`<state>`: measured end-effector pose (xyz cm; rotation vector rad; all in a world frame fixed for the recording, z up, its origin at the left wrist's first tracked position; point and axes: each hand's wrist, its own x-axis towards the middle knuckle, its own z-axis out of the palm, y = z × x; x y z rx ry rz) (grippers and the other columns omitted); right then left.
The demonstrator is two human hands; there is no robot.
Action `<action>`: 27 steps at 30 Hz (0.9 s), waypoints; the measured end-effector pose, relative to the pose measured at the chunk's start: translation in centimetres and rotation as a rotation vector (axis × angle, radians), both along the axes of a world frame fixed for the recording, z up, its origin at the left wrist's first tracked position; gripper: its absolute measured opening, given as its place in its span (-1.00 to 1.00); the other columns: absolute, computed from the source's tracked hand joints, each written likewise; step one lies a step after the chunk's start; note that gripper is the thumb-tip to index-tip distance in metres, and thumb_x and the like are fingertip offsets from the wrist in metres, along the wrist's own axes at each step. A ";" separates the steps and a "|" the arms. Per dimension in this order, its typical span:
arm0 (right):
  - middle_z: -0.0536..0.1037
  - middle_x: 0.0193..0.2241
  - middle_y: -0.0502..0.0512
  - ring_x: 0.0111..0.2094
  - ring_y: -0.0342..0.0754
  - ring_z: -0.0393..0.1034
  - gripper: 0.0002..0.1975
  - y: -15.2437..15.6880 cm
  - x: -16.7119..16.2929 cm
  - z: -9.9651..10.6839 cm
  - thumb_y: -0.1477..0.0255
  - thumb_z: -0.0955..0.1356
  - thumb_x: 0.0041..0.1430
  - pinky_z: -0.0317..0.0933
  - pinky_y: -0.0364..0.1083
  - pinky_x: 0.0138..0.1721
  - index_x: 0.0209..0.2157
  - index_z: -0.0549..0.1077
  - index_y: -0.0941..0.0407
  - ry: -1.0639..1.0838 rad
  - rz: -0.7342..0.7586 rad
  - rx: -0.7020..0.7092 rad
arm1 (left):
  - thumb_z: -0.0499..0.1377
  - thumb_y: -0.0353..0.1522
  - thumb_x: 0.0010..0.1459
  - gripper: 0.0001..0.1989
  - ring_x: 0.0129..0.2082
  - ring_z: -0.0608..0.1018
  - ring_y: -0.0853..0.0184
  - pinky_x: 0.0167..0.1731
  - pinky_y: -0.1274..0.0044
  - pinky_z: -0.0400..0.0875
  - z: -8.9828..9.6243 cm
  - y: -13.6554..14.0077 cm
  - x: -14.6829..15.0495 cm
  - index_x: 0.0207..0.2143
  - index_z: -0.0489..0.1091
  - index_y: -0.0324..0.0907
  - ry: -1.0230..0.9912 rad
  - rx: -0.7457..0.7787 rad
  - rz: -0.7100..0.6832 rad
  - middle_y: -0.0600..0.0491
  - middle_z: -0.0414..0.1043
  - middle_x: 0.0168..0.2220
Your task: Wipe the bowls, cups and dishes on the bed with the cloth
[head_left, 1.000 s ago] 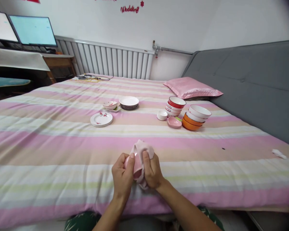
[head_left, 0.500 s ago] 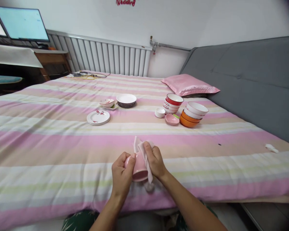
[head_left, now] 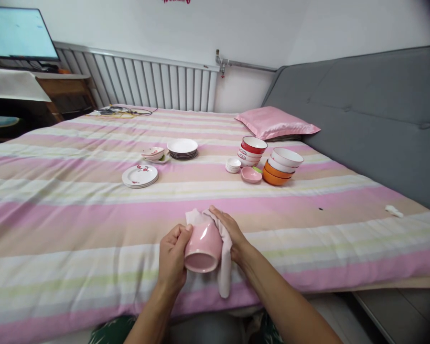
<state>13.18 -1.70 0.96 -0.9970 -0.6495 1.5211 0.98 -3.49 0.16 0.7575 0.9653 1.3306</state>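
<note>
A glossy pink mug is held above the near part of the bed, its round base tilted toward me. My left hand grips it on the left, thumb along the side; any handle there is hidden by the fingers. My right hand presses a pale pink cloth against the mug's right side. Part of the cloth shows behind the mug, and one end hangs down below the right hand. The right fingers are partly hidden behind the cloth.
On the striped bedspread stand flowered plates, dark-rimmed stacked plates, small dishes, white saucers, a pink dish, red-rimmed bowls and orange bowls. A pink pillow lies farther back.
The mug has turned so that more of its side and base shows. My right hand has loosened and flattened along the cloth, which hangs lower. The whole view has shifted slightly.
</note>
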 end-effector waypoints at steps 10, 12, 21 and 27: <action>0.53 -0.51 0.07 -0.38 -0.04 0.46 -0.55 0.1 1.4 0.8 0.07 0.21 0.15 0.32 -0.08 -0.28 -0.34 0.45 0.18 0.184 0.268 -0.005 | 0.31 -0.30 -0.17 -0.74 -0.63 0.26 0.51 -0.62 0.66 0.16 0.6 1.0 -1.1 -0.61 0.27 -0.21 -0.112 -0.065 0.130 0.23 0.21 -0.64; 0.53 -0.52 0.06 -0.40 -0.07 0.45 -0.57 -0.6 0.7 0.8 0.07 0.26 0.13 0.31 -0.12 -0.32 -0.34 0.45 0.18 0.124 0.300 0.039 | 0.31 -0.31 -0.16 -0.74 -0.66 0.24 0.52 -0.64 0.66 0.13 0.4 1.1 -1.1 -0.62 0.27 -0.22 -0.081 -0.053 0.138 0.23 0.19 -0.67; 0.37 -0.61 -0.05 -0.55 -0.22 0.22 -0.57 -1.3 -1.5 -1.1 0.08 0.30 0.08 0.12 -0.25 -0.54 -0.54 0.39 0.19 -0.259 0.198 0.235 | 0.30 -0.29 -0.15 -0.67 -0.69 0.19 0.52 -0.67 0.64 0.07 0.2 0.9 -1.0 -0.68 0.19 -0.20 -0.030 -0.065 0.148 0.23 0.15 -0.73; 0.20 -0.68 -0.10 -0.60 -0.25 0.07 -0.51 -1.3 -2.0 -0.8 0.11 0.17 0.20 0.00 -0.24 -0.59 -0.65 0.22 0.16 -0.330 0.041 0.273 | 0.30 -0.32 -0.11 -0.67 -0.67 0.17 0.54 -0.65 0.65 0.06 0.3 0.6 -0.7 -0.68 0.19 -0.21 -0.004 -0.046 0.134 0.24 0.14 -0.71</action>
